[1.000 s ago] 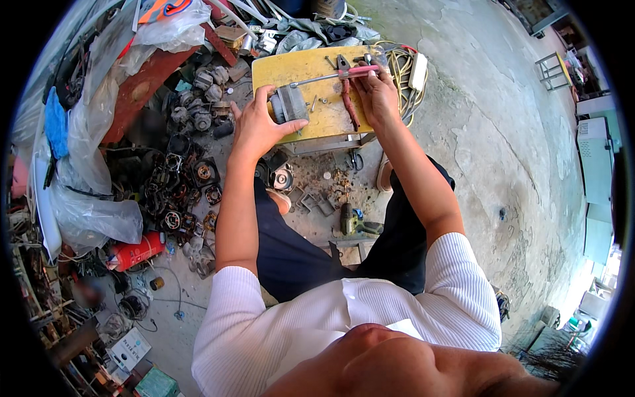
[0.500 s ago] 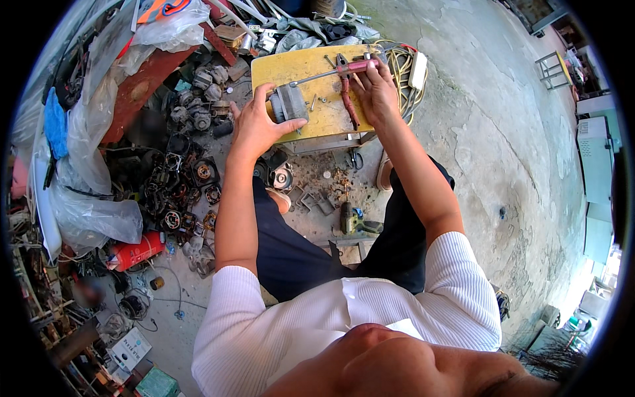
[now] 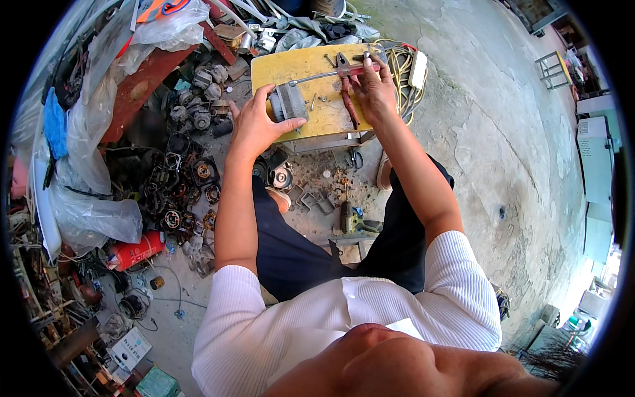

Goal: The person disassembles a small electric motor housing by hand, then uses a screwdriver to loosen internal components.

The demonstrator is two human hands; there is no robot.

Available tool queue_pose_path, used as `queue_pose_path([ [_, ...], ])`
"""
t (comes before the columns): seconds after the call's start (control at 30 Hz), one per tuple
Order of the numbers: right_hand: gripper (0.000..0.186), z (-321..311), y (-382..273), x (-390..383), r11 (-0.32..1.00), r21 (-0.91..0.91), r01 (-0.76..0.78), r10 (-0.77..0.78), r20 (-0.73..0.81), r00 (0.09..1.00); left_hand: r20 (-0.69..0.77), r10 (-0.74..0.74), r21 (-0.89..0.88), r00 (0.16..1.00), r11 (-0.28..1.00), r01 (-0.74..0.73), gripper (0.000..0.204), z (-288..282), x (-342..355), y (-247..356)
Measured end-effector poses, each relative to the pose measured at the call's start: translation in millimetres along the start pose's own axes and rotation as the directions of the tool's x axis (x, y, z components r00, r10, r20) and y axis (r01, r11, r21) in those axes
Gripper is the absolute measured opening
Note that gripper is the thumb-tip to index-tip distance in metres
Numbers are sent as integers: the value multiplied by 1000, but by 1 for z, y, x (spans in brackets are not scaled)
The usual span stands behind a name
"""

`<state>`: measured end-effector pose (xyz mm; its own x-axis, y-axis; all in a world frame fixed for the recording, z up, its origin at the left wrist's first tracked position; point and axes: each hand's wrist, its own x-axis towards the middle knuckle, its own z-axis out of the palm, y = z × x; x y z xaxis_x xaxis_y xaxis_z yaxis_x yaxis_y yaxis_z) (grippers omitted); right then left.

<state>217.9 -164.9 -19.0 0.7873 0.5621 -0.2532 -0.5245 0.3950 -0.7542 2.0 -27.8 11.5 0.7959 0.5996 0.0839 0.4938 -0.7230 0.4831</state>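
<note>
My left hand [image 3: 258, 122] is wrapped round a grey metal cylindrical part [image 3: 291, 102], apparently a motor body, on the left of a yellow-topped stool [image 3: 271, 66]. My right hand [image 3: 374, 96] grips the red handle of a screwdriver [image 3: 317, 76] at the stool's right, its steel shaft reaching left to the top of the metal part; the handle is partly hidden by my fingers. Red-handled pliers [image 3: 350, 106] lie crosswise under the shaft, beside my right hand. Small loose bolts [image 3: 314, 102] lie between the metal part and the pliers.
Coiled cable with a white power strip [image 3: 417, 69] sits right of the stool. A cordless drill [image 3: 350, 218] lies on the floor between my legs. Piles of motor parts [image 3: 192, 172], plastic sheeting [image 3: 86, 212] and a red container [image 3: 135, 253] crowd the left. A small stool [image 3: 552, 69] stands far right.
My right fingers have shifted over the screwdriver handle, with the thumb rising a little toward its top. My left hand and the metal part stay nearly still.
</note>
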Motion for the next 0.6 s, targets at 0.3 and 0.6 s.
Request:
queue_pose_path([
  [0.3,44,-13,8,13,991,113,74,-83,75,994,-39,0,-50,999,999,-2,105,2,-1,1],
  [0.6,42,-1,0,-1,1000,19,10,-10,31,999,11,-3,-33,1000,999,3,98,-2,-1,0],
])
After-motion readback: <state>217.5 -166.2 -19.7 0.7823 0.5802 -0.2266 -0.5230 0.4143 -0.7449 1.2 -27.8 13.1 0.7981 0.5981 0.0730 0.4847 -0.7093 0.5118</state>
